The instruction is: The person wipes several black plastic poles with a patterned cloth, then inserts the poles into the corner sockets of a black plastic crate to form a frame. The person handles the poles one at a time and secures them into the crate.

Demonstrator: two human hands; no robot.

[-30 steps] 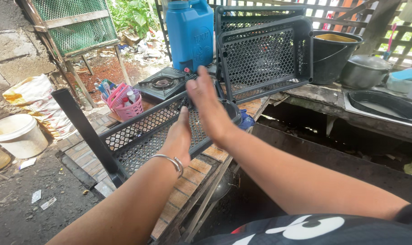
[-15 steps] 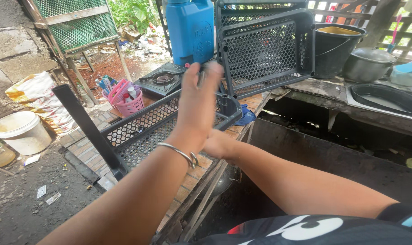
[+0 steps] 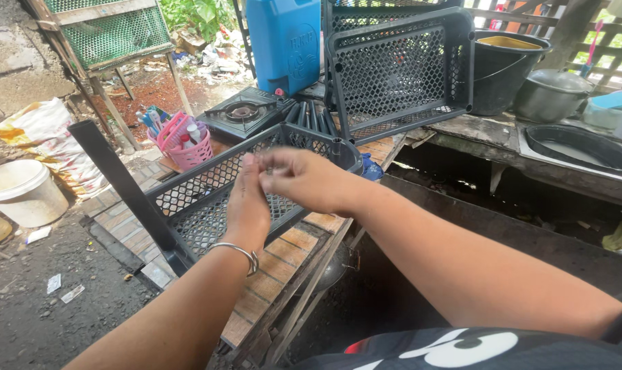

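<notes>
Above black mesh crate (image 3: 208,199), long axis left-right: both hands (image 3: 249,199) (image 3: 304,179) meeting.

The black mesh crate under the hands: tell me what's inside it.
Nothing shows inside the black mesh crate; its floor looks bare where visible. The left hand and right hand, fingertips together above it, cover the middle, so something small there would be hidden.

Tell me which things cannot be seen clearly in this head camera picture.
- Whatever is between the fingertips of the left hand and right hand: too small, covered by the fingers.
- Contents of the black bucket: hidden by its wall.
- Black basin: cut off by the right edge.
- Pink basket items: too small.
</notes>
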